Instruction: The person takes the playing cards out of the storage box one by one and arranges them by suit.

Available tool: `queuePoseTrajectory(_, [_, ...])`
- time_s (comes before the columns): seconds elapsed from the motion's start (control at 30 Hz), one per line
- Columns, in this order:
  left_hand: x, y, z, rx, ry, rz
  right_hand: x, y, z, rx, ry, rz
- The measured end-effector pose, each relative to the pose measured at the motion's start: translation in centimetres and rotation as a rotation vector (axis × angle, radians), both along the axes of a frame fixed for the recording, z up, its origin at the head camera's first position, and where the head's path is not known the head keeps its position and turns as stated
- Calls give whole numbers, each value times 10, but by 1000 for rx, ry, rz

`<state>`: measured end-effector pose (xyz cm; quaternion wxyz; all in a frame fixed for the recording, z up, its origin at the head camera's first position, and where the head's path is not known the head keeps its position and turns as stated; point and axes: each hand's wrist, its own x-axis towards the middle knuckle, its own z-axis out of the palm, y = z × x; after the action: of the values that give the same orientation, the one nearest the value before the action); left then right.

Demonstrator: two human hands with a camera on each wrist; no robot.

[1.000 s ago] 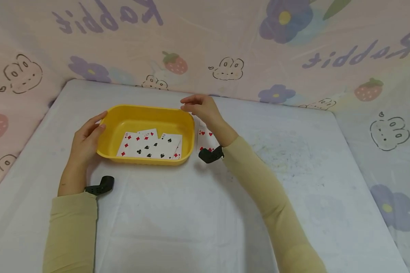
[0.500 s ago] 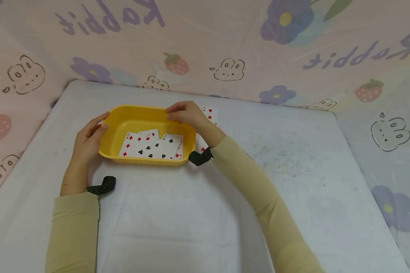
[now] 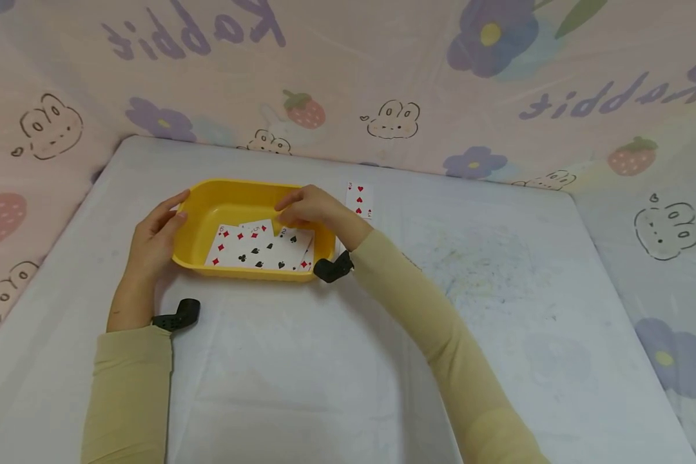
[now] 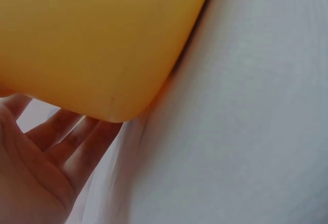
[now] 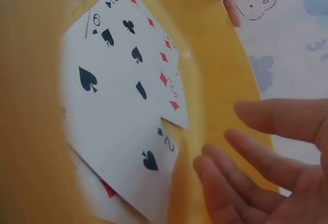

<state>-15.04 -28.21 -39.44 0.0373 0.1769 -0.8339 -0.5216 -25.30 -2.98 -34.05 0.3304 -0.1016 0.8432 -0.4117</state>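
A yellow plastic basin (image 3: 254, 276) holds several overlapping playing cards (image 3: 232, 246), face up, with diamonds, spades and clubs showing. At its left end my left hand (image 3: 155, 238) grips the rim, thumb and fingertips at the edge; in the left wrist view its fingers (image 4: 77, 137) extend behind the yellow wall. My right hand (image 3: 313, 207) hangs inside the right end of the basin, over the cards. The right wrist view shows its fingers (image 5: 230, 183) loosely bent, holding nothing, close to the two of spades (image 5: 150, 160).
Just right of the basin lies a heart card (image 3: 359, 198), its near end by the right wrist. All stands on a white-covered table (image 3: 278, 361), smudged on the right side. A patterned curtain (image 3: 336, 64) rises behind and at the sides.
My right hand has come from above the basin's back right corner down and left into the basin, uncovering the heart card beside it. The left hand has kept its place on the rim.
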Motion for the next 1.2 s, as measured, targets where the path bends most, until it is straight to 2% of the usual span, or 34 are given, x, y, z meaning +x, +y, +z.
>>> queuePoseTrajectory(0.23, [1, 1, 2, -3, -15, 1, 3, -3, -2, 109, 61, 115])
queuePoseTrajectory(0.4, [2, 1, 2, 1, -24, 1, 3, -3, -3, 131, 72, 161])
queuePoseTrajectory(0.77, [1, 1, 2, -1, -25, 1, 5, -3, -6, 129, 38, 177])
queuePoseTrajectory(1.07, [1, 1, 2, 3, -14, 4, 7, -3, -5, 224, 80, 217])
queuePoseTrajectory(1.2, [1, 0, 1, 2, -13, 0, 8, -2, -6, 189, 73, 191])
